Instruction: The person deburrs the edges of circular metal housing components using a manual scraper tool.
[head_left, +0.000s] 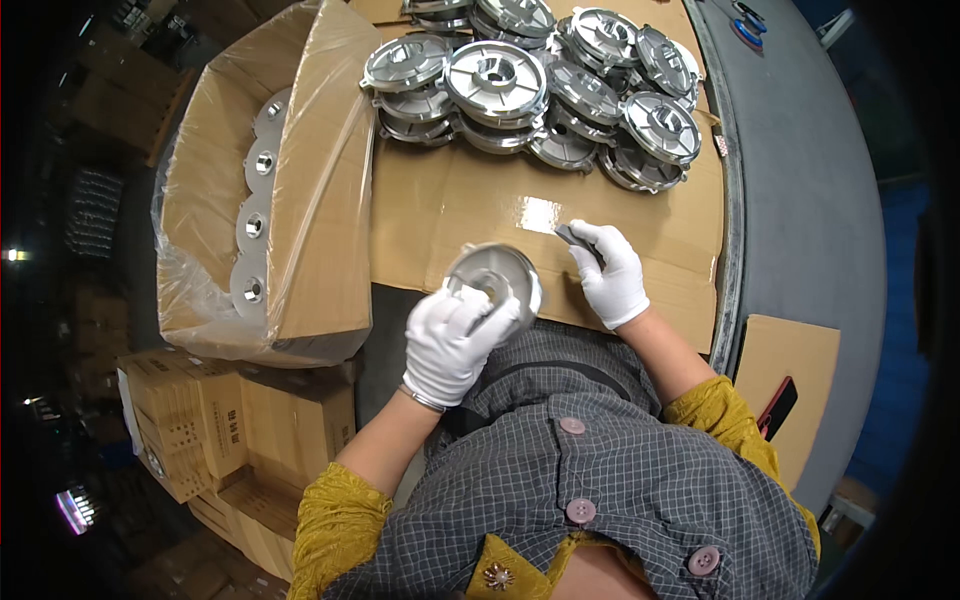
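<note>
My left hand (445,345), in a white glove, grips a round cast-metal end cover (518,272) with a raised hub at its centre. The cover is tilted and slightly blurred, held just over the near edge of a cardboard sheet (450,215). To its right, my gloved right hand (615,280) pinches a small flat dark grey piece (573,237) between thumb and fingers, apart from the cover. What the grey piece is made of I cannot tell. Beyond both hands, several similar shiny covers (497,82) are piled in stacks on the cardboard.
At left stands a tall carton (325,215) lined with clear plastic, with several round metal parts (255,225) in a row inside. Folded cardboard boxes (225,425) lie below it. A phone (778,408) rests on cardboard at right; a blue-handled tool (746,32) lies on the grey table (810,180).
</note>
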